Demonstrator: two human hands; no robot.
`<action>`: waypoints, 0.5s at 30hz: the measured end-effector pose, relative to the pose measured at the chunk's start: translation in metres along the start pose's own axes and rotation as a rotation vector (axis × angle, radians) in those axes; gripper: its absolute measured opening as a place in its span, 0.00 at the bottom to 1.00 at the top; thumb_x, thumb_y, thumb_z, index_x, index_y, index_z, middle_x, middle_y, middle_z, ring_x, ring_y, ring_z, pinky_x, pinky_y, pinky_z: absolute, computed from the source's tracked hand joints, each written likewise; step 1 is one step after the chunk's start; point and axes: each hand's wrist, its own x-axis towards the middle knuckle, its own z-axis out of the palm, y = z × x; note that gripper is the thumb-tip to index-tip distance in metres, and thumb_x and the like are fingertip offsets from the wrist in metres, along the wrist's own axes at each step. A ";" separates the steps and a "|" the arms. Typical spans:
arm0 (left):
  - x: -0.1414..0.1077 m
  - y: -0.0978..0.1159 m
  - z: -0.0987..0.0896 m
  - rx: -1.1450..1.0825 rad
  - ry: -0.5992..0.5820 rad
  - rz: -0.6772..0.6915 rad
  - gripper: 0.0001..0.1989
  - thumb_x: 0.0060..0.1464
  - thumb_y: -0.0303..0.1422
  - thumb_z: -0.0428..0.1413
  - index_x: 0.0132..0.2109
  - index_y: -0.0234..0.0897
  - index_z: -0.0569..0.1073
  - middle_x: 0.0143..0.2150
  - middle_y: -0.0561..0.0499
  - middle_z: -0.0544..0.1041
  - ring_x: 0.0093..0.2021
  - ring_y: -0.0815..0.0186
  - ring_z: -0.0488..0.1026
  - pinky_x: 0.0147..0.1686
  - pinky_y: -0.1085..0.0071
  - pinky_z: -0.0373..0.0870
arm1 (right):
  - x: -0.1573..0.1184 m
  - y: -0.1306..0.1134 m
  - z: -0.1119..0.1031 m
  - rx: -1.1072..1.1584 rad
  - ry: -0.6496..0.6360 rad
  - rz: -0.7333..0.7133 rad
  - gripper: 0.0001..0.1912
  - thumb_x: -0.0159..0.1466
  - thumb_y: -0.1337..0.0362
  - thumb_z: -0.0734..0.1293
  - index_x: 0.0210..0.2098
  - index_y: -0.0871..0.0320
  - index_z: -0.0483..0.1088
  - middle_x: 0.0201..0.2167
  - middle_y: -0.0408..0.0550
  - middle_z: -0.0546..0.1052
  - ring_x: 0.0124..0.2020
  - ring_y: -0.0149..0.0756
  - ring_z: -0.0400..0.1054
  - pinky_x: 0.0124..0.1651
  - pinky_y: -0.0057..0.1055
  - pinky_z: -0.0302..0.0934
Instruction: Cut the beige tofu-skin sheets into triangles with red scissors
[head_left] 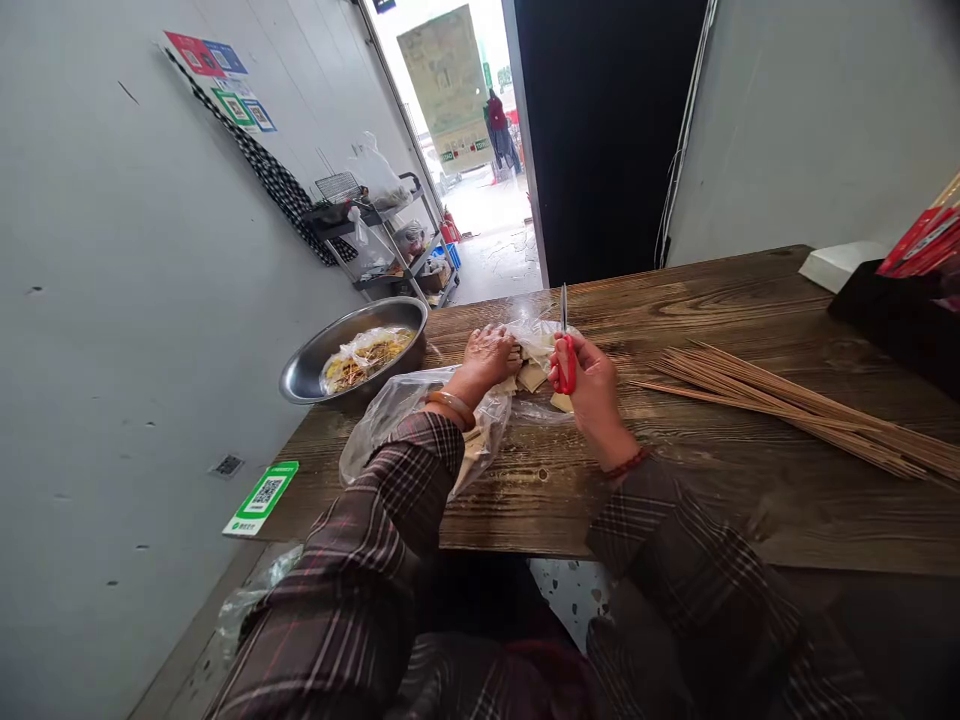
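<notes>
My right hand (589,380) is closed around scissors (568,365) with red handles, their blades pointing up and away. My left hand (491,355) curls over pale flat square pieces (532,377) that look like tofu sheets; its fingertips are partly hidden. A clear plastic bag (382,410) with more pale pieces in it lies under my left wrist. Beyond the pieces, between my hands, is another crumpled clear bag (536,335).
A steel basin (300,375) holding bagged, skewered food stands at the left. Thin wooden skewers (795,410) lie on the wooden table (525,500) at the right. A dark box (870,320) with red packets is at far right, a cart (394,235) past the table.
</notes>
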 end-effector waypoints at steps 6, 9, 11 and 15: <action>0.004 0.005 -0.011 0.110 0.026 0.092 0.15 0.61 0.27 0.50 0.51 0.29 0.77 0.55 0.33 0.74 0.59 0.49 0.68 0.56 0.55 0.63 | 0.000 -0.001 0.001 -0.021 -0.001 -0.001 0.27 0.53 0.43 0.74 0.43 0.57 0.74 0.27 0.37 0.73 0.21 0.24 0.65 0.24 0.24 0.60; 0.008 0.004 -0.010 0.095 -0.045 0.067 0.16 0.61 0.24 0.48 0.51 0.27 0.76 0.52 0.32 0.76 0.56 0.50 0.71 0.55 0.56 0.64 | 0.001 0.003 -0.001 -0.038 -0.003 -0.004 0.28 0.53 0.43 0.74 0.44 0.57 0.74 0.28 0.38 0.73 0.21 0.25 0.66 0.23 0.24 0.60; 0.011 0.002 -0.008 0.085 -0.061 0.057 0.16 0.62 0.23 0.47 0.50 0.26 0.76 0.50 0.32 0.77 0.54 0.51 0.73 0.53 0.58 0.66 | 0.002 0.007 -0.002 -0.057 -0.022 -0.011 0.28 0.54 0.43 0.74 0.44 0.56 0.74 0.28 0.38 0.74 0.21 0.25 0.66 0.23 0.24 0.60; 0.014 -0.002 -0.003 0.065 -0.063 0.063 0.16 0.64 0.24 0.46 0.51 0.28 0.76 0.49 0.34 0.78 0.51 0.54 0.75 0.51 0.61 0.67 | 0.004 0.012 -0.004 -0.081 -0.047 -0.030 0.26 0.55 0.43 0.73 0.44 0.55 0.74 0.28 0.38 0.75 0.21 0.25 0.67 0.24 0.24 0.60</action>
